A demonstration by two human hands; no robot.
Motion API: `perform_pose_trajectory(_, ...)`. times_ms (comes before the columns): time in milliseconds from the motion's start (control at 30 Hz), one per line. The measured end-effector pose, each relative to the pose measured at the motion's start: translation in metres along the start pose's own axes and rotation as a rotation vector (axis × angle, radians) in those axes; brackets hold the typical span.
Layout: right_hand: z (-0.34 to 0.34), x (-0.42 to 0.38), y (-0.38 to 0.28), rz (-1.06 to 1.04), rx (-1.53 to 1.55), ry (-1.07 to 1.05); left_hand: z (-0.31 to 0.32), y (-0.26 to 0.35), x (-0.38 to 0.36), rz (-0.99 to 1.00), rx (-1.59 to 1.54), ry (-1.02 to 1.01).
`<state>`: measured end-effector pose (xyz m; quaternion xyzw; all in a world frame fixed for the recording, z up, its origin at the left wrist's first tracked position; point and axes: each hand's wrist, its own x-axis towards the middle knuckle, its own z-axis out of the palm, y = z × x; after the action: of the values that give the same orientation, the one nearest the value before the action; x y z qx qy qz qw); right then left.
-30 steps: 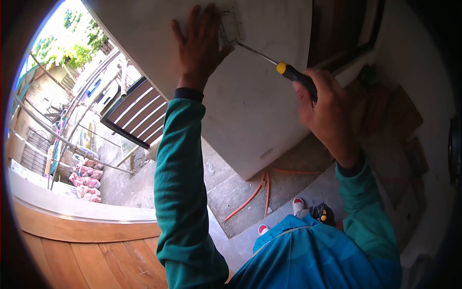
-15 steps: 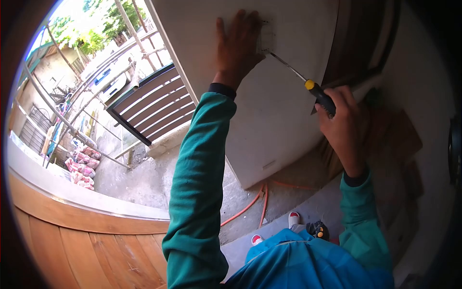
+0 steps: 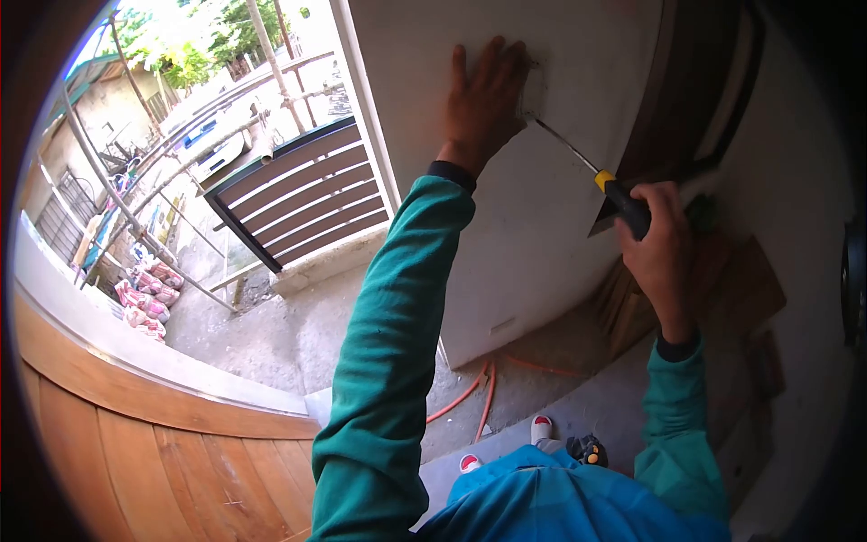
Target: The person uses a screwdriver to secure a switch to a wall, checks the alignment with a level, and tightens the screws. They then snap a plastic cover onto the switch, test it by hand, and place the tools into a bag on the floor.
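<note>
My left hand (image 3: 488, 99) lies against the white wall panel (image 3: 479, 271), its fingers stretched out beside a small pale rectangular fitting (image 3: 536, 86). Part of that fitting is hidden behind the hand. In my right hand (image 3: 657, 244) is a screwdriver (image 3: 619, 192) with a black and yellow handle. The shaft slants up and to the left, with its tip right at the fitting's lower edge, close to the heel of my left hand.
Wooden planking (image 3: 144, 470) runs along the lower left. Outside are a slatted gate (image 3: 307, 194), scaffold poles (image 3: 113, 194) and pink-and-white sacks (image 3: 144, 298). An orange hose (image 3: 461, 402) lies on the floor near my feet. Boards (image 3: 628, 303) lean at the right.
The view has swung a little, so wall, hands and fitting sit farther right and lower. The screwdriver tip stays at the fitting's lower edge, and my left hand remains against the wall.
</note>
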<state>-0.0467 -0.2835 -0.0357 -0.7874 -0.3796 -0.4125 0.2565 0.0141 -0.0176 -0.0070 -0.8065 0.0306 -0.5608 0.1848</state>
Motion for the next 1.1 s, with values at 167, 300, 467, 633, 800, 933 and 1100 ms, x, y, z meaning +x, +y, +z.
perform_pose_trajectory(167,0.0,-0.004,-0.004,0.146,-0.018,-0.045,-0.004,0.0,0.001,0.023,-0.01,-0.133)
perform_pose_trajectory(300,-0.006,-0.003,-0.014,0.071,-0.045,-0.124,-0.008,-0.001,0.001,0.017,-0.035,-0.147)
perform_pose_trajectory(467,-0.001,-0.005,-0.008,0.126,0.016,-0.076,-0.006,-0.002,-0.002,0.022,-0.035,-0.105)
perform_pose_trajectory(633,0.01,-0.01,-0.004,0.074,0.044,-0.031,-0.008,-0.002,-0.002,0.005,-0.026,-0.106)
perform_pose_trajectory(800,0.007,-0.004,-0.009,0.12,0.087,-0.032,-0.014,-0.001,0.0,-0.009,-0.057,-0.192)
perform_pose_trajectory(933,0.017,-0.014,-0.002,0.121,0.094,0.012,-0.011,-0.001,-0.002,-0.012,-0.087,-0.179)
perform_pose_trajectory(1100,0.011,-0.008,-0.011,0.159,0.073,0.002,-0.005,0.001,-0.002,-0.012,-0.048,-0.13)
